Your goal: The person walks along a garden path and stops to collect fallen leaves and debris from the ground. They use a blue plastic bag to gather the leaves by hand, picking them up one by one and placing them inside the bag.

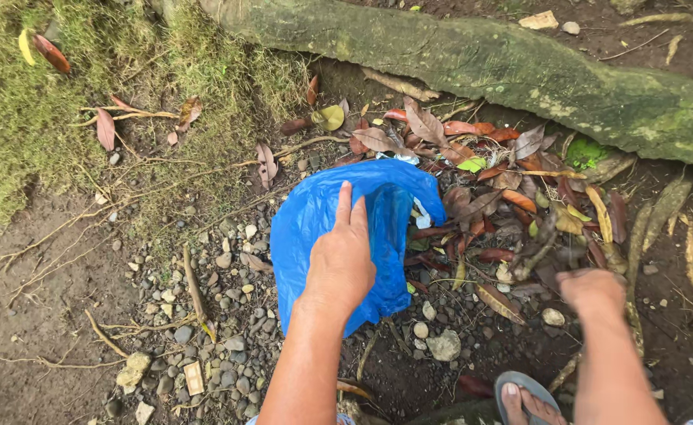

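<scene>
My left hand (340,264) grips the blue plastic bag (319,228) — fingers pinching its rim, holding the mouth open toward the leaf pile. The bag sits on the pebbly ground (205,315), roughly mid-way between the mossy patch at the far left and the heap of dead leaves (512,197) on the right. My right hand (592,291) hangs over the near edge of that heap, knuckles up, fingers curled under — whether they clutch any leaves, I cannot tell. A thick mossy root (480,63) runs along the far side. My foot in a grey sandal (523,397) stands at the near edge, just beside my right forearm.
</scene>
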